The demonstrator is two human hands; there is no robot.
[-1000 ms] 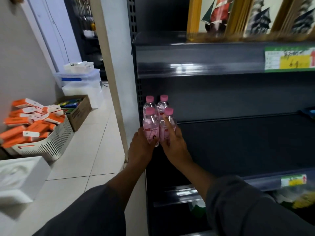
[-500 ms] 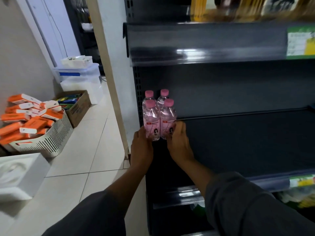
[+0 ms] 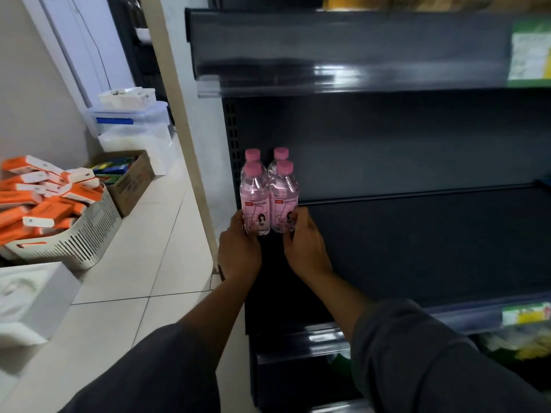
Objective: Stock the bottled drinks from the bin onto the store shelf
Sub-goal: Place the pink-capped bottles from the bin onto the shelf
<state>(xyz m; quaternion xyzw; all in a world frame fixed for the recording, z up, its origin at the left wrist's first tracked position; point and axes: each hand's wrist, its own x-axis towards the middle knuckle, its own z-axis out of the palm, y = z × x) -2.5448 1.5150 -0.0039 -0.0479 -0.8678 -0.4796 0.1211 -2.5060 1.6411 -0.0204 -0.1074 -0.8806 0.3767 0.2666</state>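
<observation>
Several pink peach soda bottles with pink caps stand upright in a tight block at the far left of the dark shelf (image 3: 417, 234). My left hand (image 3: 240, 248) touches the base of the front left bottle (image 3: 255, 201). My right hand (image 3: 304, 242) wraps the base of the front right bottle (image 3: 283, 198). Two more bottles (image 3: 280, 158) stand right behind them against the shelf's back panel. The bin is out of view.
The upper shelf edge (image 3: 328, 55) overhangs the bottles. A white basket of orange boxes (image 3: 74, 231), a cardboard box (image 3: 131, 180) and stacked plastic tubs (image 3: 134, 129) sit on the tiled floor to the left. A white foam piece (image 3: 26, 296) lies nearer.
Both hands have slid down from the bottles' sides to their bases and pulled slightly back. The front bottles stand settled on the shelf; the camera has tilted downward.
</observation>
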